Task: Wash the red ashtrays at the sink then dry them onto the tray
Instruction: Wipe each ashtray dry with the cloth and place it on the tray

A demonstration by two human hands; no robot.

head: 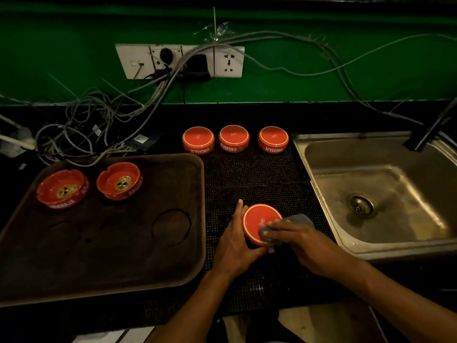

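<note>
Drying is the step I judge in hand: my left hand (235,240) grips the upturned ashtray (259,225) on the mat at 6 o'clock, right hand (294,237) presses a cloth (295,219) flat-fingered; next, the tray (173,273) at 9 o'clock.

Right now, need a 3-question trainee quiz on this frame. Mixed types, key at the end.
1. True or false: two ashtrays sit upright on the tray.
2. How many ashtrays stand upside down in a row on the mat behind the hands?
3. Multiple choice: the right hand presses the grey cloth on A) the sink rim, B) the base of the overturned ashtray, C) the tray.

Key: 1 true. 2 three. 3 B; the left hand holds that ashtray by its side.
</note>
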